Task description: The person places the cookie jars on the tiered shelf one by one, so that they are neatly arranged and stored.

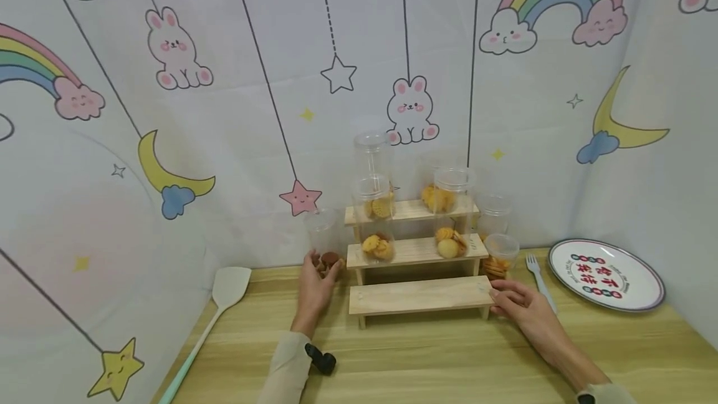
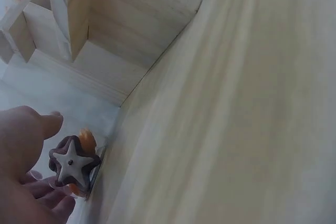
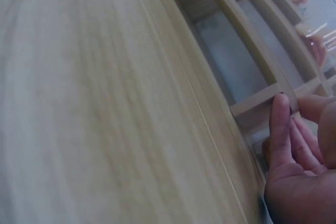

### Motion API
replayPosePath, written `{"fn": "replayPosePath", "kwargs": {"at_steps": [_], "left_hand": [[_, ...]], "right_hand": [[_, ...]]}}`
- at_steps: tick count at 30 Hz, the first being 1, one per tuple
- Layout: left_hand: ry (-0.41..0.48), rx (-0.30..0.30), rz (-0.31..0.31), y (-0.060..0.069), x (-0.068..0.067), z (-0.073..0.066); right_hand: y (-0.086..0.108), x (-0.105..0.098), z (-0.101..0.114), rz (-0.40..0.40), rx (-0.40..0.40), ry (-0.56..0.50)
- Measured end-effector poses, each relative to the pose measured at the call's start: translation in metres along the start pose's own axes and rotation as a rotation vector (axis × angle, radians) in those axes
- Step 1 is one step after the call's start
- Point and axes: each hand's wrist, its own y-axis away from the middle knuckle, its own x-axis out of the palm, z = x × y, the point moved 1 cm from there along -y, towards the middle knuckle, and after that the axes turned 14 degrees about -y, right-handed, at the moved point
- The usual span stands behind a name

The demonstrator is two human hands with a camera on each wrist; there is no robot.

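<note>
My left hand point(image 1: 316, 288) holds a clear jar point(image 1: 321, 229) of dark cookies beside the left end of a stepped wooden stand point(image 1: 421, 296). In the left wrist view its thumb and fingers curve to either side of the jar, where a star-shaped cookie point(image 2: 72, 162) shows. At the stand's other end, my right hand point(image 1: 527, 313) pinches the corner of the lowest step. The right wrist view shows thumb and index finger at that corner of the stand point(image 3: 262, 98). Clear jars of golden cookies stand on the middle step point(image 1: 412, 252) and top step point(image 1: 409, 211).
Two more clear jars, the nearer one point(image 1: 499, 257) holding cookies, stand behind the stand's right end. A grey fork point(image 1: 540, 279) and a round printed plate point(image 1: 608, 276) are at right. A spatula point(image 1: 227, 292) lies at left. A patterned cloth point(image 1: 252, 123) hangs behind the table.
</note>
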Motion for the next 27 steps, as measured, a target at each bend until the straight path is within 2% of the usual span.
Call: {"fn": "replayPosePath", "kwargs": {"at_steps": [6,13,20,27], "left_hand": [[-0.004,0.003,-0.002,0.009,-0.01,-0.001],[-0.043,0.081,0.009,0.028,-0.022,-0.015],[-0.023,0.168,-0.032,0.046,-0.036,-0.028],[-0.049,0.2,-0.071,0.066,-0.053,-0.041]], "right_hand": [[0.001,0.0,0.001,0.004,0.007,0.01],[0.001,0.001,0.002,0.001,0.0,0.004],[0.001,0.001,0.001,0.009,-0.023,0.002],[0.002,0.001,0.001,0.01,-0.027,-0.001]]}}
